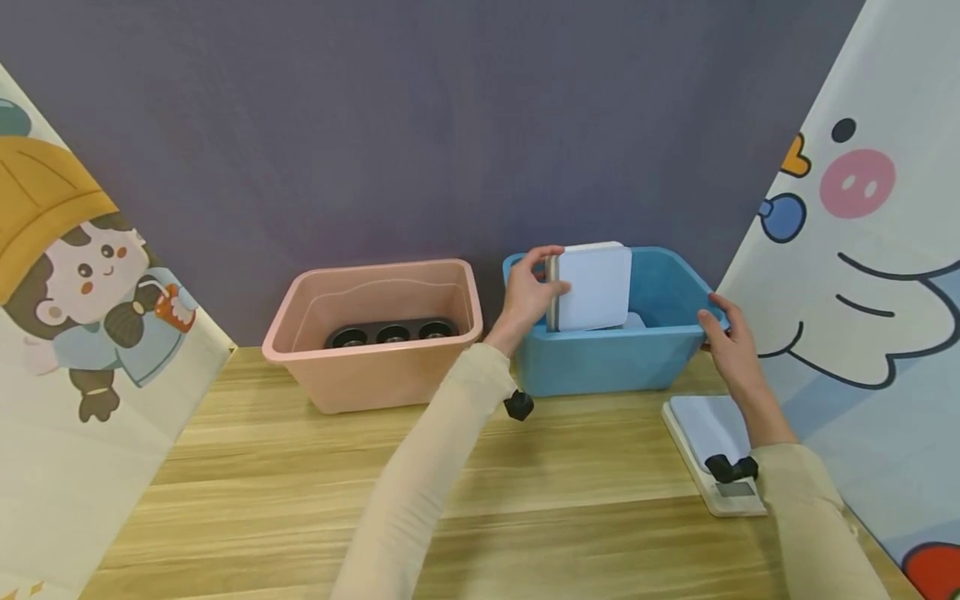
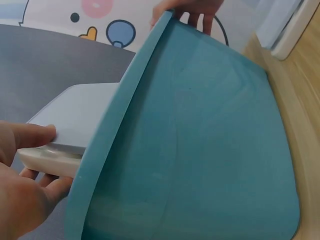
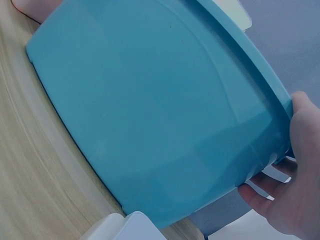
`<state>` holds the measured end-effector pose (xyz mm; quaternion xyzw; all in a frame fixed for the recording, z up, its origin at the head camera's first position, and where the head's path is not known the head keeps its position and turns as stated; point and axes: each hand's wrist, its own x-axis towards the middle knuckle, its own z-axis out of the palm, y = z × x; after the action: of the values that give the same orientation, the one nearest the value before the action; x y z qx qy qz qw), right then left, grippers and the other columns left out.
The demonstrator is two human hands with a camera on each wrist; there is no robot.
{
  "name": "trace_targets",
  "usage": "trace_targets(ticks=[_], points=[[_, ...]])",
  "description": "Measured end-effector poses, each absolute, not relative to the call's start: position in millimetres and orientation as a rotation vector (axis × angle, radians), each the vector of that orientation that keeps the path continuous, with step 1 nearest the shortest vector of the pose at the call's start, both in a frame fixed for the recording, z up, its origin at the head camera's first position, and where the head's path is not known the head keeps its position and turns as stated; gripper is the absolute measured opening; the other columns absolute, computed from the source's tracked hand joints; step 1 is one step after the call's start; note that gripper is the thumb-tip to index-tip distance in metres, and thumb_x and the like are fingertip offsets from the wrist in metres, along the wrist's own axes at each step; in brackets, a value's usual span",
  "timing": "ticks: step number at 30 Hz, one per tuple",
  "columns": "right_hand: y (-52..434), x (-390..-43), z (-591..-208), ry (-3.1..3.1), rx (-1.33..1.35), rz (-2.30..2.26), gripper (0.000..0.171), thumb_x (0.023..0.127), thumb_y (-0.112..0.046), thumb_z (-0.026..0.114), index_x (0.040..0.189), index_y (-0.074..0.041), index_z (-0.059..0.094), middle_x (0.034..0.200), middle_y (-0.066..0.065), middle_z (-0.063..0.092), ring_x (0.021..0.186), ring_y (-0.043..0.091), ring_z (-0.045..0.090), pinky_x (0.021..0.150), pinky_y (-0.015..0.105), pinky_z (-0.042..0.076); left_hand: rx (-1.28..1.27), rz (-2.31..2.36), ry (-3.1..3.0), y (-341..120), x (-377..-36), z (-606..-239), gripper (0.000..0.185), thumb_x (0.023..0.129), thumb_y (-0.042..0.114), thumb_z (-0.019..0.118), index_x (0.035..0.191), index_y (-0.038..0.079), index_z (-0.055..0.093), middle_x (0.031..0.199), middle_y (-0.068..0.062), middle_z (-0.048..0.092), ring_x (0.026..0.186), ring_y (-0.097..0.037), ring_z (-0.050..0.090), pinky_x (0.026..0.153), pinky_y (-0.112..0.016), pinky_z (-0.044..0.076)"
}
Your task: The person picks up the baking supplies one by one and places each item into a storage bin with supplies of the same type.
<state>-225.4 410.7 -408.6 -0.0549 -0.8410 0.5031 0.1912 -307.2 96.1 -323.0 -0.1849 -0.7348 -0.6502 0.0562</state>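
Observation:
A blue plastic bin (image 1: 600, 358) stands on the wooden table against the wall. My left hand (image 1: 531, 292) grips a flat white square scale (image 1: 592, 286) on edge, upright over the bin's left half. In the left wrist view my fingers (image 2: 25, 137) pinch that white slab (image 2: 75, 117) just beyond the bin's rim (image 2: 120, 115). My right hand (image 1: 729, 346) holds the bin's right front corner, thumb on the rim. The right wrist view shows the bin's outer wall (image 3: 150, 100) and that hand (image 3: 295, 190) curled around the corner.
A pink bin (image 1: 375, 333) with a dark muffin tray (image 1: 392, 332) inside stands left of the blue one. Another white scale (image 1: 716, 450) lies flat on the table at the right. Cartoon-printed cloths hang at both sides.

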Motion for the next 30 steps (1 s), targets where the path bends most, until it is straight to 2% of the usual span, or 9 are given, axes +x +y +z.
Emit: trace_targets(ticks=[4,10,19,23,27,30], points=[[410.8,-223.4,-408.6,-2.355,-0.139,1.415,0.063,0.105,-0.044,0.04,0.159,-0.017,0.021,0.159,0.026,0.022,0.101,-0.002,0.044,0.074,0.009,0.045,-0.608,-1.908,-2.318,96.5,-307.6,-329.3,0.052,0.083,-0.002,0.075,0.129,0.022,0.064,0.135,-0.007,0.059,0.113,-0.027,0.062,0.078,-0.038,0.056],[409.5,-221.6,-408.8,-2.357,-0.138,1.405,0.064,0.105,-0.044,0.04,0.159,-0.016,0.021,0.159,0.027,0.022,0.104,0.0,0.044,0.073,0.008,0.044,-0.645,-1.747,-2.45,97.0,-306.7,-337.2,0.054,0.087,-0.001,0.072,0.134,0.021,0.058,0.137,-0.009,0.057,0.102,-0.023,0.062,0.074,-0.034,0.053],[408.3,-223.7,-409.3,-2.384,-0.156,1.382,0.064,0.105,-0.045,0.039,0.159,-0.018,0.019,0.162,0.021,0.018,0.118,0.018,0.045,0.076,0.009,0.044,-0.733,-1.498,-2.586,99.6,-307.1,-336.8,0.052,0.088,-0.003,0.068,0.135,0.015,0.054,0.134,-0.01,0.058,0.106,-0.022,0.057,0.081,-0.034,0.049],[409.0,-224.1,-409.4,-2.383,-0.169,1.374,0.064,0.105,-0.045,0.039,0.159,-0.018,0.019,0.162,0.021,0.02,0.115,0.013,0.046,0.075,0.008,0.044,-0.767,-1.299,-2.672,102.6,-307.8,-337.1,0.049,0.091,-0.002,0.061,0.136,0.014,0.053,0.13,-0.011,0.056,0.105,-0.022,0.054,0.082,-0.033,0.047],[408.5,-222.4,-408.8,-2.37,-0.18,1.388,0.064,0.105,-0.046,0.04,0.159,-0.018,0.02,0.161,0.022,0.022,0.109,0.004,0.046,0.073,0.007,0.043,-0.74,-1.177,-2.707,104.8,-305.9,-336.1,0.047,0.092,0.002,0.058,0.137,0.014,0.054,0.137,-0.011,0.051,0.115,-0.024,0.051,0.092,-0.035,0.045],[406.1,-223.0,-408.0,-2.368,-0.182,1.396,0.064,0.105,-0.046,0.04,0.159,-0.02,0.021,0.161,0.023,0.022,0.11,0.006,0.046,0.073,0.007,0.042,-0.719,-1.161,-2.696,103.0,-305.9,-334.6,0.046,0.093,0.006,0.059,0.138,0.015,0.054,0.144,-0.009,0.046,0.127,-0.026,0.046,0.101,-0.037,0.043]])
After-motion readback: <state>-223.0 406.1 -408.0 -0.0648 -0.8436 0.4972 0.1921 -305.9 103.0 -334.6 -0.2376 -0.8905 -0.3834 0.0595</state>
